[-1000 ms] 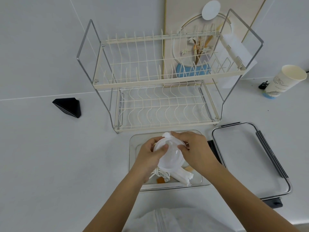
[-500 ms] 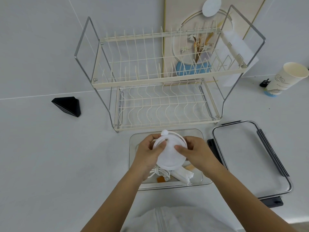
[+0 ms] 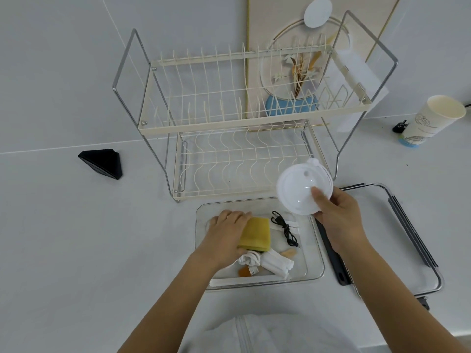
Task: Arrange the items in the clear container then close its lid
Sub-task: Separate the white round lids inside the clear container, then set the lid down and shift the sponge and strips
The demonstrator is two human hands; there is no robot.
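The clear container (image 3: 316, 258) sits on the counter in front of me. Inside it lie a yellow sponge (image 3: 256, 234), a coiled black cable (image 3: 285, 226), a white cord bundle (image 3: 251, 258), a folded white cloth (image 3: 276, 263), a small orange piece (image 3: 244, 272) and a beige piece (image 3: 289, 253). My left hand (image 3: 225, 231) rests in the container, fingers over the sponge's left edge. My right hand (image 3: 336, 215) holds a round white plastic lid (image 3: 300, 189) raised above the container's back right corner. The container's lid (image 3: 382, 233) lies flat to the right.
A two-tier cream wire dish rack (image 3: 242, 123) stands just behind the container. A black triangular object (image 3: 102, 163) lies at the left. A paper cup (image 3: 430, 121) stands at the far right, with a small black item (image 3: 400, 126) beside it. White fabric (image 3: 267, 335) is at the bottom edge.
Both hands held the round white lid over the container. Now my right hand has lifted it up and right, uncovering the items, and my left hand has dropped onto the sponge.
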